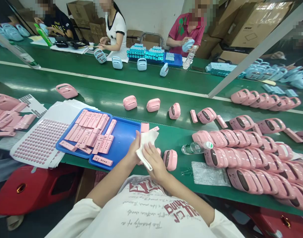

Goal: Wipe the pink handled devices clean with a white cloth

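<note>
A folded white cloth is between my two hands in front of my chest. My right hand lies over the cloth, its fingers pressed onto it. My left hand is closed at the cloth's left edge, thumb up, its other fingers hidden. Small patches of pink show under the cloth, but what they belong to is covered. Just right of my right hand stands a pink plastic housing with a dark oval window. Behind the cloth lie a small pink block and a narrow pink strip.
To the left, a blue tray holds pink button strips, beside a sticker sheet. Rows of pink housings and a lying bottle are on the right. More housings line the green belt; co-workers handle blue ones opposite.
</note>
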The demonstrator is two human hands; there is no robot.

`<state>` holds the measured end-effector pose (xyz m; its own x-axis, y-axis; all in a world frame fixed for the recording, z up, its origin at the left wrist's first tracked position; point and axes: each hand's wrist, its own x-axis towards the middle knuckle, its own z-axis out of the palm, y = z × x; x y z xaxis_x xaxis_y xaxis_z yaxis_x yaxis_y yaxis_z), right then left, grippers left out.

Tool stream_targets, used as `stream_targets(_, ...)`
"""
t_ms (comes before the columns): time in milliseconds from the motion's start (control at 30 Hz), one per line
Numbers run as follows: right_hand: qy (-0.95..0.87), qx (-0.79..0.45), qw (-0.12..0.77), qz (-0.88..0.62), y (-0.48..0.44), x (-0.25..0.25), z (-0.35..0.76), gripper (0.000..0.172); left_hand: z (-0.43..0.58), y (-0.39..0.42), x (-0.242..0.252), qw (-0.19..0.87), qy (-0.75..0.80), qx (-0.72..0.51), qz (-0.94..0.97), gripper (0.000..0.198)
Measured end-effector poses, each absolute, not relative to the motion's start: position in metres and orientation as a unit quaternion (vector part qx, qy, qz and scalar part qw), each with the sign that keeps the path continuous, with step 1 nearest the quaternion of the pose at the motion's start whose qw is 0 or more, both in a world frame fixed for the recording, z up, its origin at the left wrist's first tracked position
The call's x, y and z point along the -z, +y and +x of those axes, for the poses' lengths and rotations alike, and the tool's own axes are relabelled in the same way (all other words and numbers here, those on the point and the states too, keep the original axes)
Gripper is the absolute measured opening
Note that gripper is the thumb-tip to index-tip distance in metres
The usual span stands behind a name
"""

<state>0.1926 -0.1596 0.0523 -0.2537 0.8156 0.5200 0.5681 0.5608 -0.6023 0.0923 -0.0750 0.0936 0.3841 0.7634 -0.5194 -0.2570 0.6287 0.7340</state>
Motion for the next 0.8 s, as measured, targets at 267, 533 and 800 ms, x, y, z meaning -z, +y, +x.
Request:
stream_targets(267, -0.431, -0.454, 0.540, -0.563, -0.128, -0.069, 0.196, 0.064, 0.105, -0.085, -0.086, 0.809, 0.437, -0.308, 0.245, 0.059)
stream_targets(533, -0.298, -0.570, 0.493, -0.586, -0.091, -0.054, 0.215, 0.057, 0.109, -0.074, -0.064, 0.793, 0.491, -0.218, 0.288, 0.059)
stream_targets(800, -0.348, -0.411, 0.289, -0.792, 0.040, -0.012, 0.301, 0.041, 0.067, -0.066, -0.033, 0.761, 0.520, -0.218, 0.321, 0.039)
